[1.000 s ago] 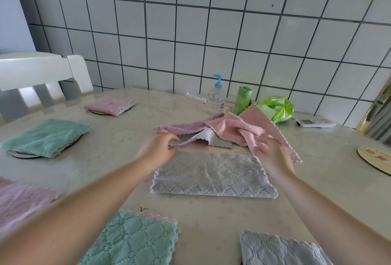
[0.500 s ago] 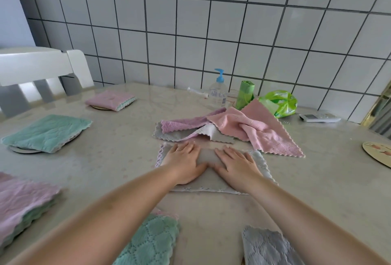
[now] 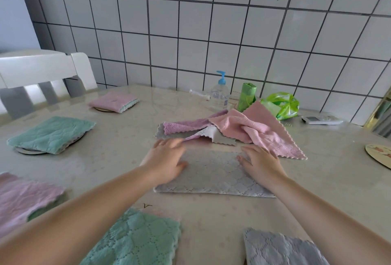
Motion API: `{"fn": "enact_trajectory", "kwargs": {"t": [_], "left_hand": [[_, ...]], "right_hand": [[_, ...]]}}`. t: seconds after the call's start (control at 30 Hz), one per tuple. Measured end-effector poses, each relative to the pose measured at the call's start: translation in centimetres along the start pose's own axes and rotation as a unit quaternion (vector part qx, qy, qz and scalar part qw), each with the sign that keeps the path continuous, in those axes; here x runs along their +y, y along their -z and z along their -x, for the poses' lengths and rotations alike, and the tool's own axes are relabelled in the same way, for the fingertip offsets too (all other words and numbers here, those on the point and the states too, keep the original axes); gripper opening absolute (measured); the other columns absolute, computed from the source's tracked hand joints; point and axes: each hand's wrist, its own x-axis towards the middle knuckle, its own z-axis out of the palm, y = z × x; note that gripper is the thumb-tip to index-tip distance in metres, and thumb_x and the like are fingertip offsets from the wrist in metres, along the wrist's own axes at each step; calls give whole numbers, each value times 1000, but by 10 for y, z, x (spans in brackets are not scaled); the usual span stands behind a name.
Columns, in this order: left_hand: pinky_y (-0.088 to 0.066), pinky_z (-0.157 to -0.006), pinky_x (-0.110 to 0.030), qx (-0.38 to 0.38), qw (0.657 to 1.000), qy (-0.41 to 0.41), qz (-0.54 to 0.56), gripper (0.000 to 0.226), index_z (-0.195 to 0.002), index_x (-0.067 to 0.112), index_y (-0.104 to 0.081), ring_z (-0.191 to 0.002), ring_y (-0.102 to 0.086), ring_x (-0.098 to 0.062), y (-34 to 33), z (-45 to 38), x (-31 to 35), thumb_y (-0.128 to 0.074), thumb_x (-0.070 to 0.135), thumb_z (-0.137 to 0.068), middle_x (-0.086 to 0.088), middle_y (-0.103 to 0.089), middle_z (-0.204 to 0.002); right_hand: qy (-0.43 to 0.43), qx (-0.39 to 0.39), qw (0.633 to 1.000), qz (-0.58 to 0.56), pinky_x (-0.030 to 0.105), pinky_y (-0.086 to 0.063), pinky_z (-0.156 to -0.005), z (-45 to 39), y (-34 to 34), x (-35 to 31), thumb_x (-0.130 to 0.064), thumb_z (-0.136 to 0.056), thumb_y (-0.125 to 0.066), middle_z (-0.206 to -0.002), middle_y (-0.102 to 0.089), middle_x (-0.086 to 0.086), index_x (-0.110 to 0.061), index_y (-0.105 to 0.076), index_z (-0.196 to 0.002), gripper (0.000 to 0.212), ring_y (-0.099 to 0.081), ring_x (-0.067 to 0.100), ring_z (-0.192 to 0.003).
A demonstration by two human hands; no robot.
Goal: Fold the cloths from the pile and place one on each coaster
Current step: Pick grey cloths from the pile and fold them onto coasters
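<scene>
A grey quilted cloth [image 3: 213,174], folded into a long strip, lies flat in the middle of the table. My left hand [image 3: 167,159] rests palm down on its left end and my right hand [image 3: 261,163] on its right end, fingers spread. Just behind them is the loose pile [image 3: 237,130] of pink, purple and grey cloths. Folded cloths sit on coasters: a green one [image 3: 50,133] at left, a pink one [image 3: 114,102] at far left. An uncovered coaster [image 3: 379,154] shows at the right edge.
More folded cloths lie near me: pink [image 3: 23,197] at left, green [image 3: 137,241] and grey [image 3: 281,250] at the front. A pump bottle [image 3: 220,93], green roll [image 3: 246,96], green bag [image 3: 281,105] and remote [image 3: 321,120] stand by the tiled wall. A white chair [image 3: 42,76] is at left.
My hands left the pile and pressed down together on the middle of the grey cloth. Since then they have slid apart toward its two ends.
</scene>
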Motion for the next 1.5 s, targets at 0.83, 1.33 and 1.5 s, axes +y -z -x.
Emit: {"fn": "enact_trajectory", "kwargs": {"t": [0.83, 1.33, 1.5], "left_hand": [[-47, -59, -24, 29, 962, -256, -91, 7, -72, 21, -69, -58, -56, -16, 19, 29, 86, -66, 16, -68, 5, -57, -67], [-55, -81, -45, 187, 781, 125, 583, 13, -74, 26, -61, -73, -63, -16, 43, 16, 53, -62, 18, -84, 14, -65, -73], [-55, -69, -31, 126, 793, 120, 583, 26, -101, 22, -57, -84, -63, -13, 41, 15, 47, -57, 0, -87, 6, -58, -106]], "right_hand": [[89, -57, 990, -88, 22, -33, -51, -30, 44, -62, -24, -90, -52, -67, -50, -5, -23, -51, -87, 4, -49, 13, -61], [100, 38, 933, -344, 41, -48, -92, -8, 114, -50, -3, -92, -48, -98, -69, -11, -34, -67, -104, 38, -61, 32, -100], [41, -6, 936, -349, 5, -39, -56, 14, 81, -39, -6, -93, -47, -113, -56, -4, -32, -53, -128, 44, -51, -5, -67]]}}
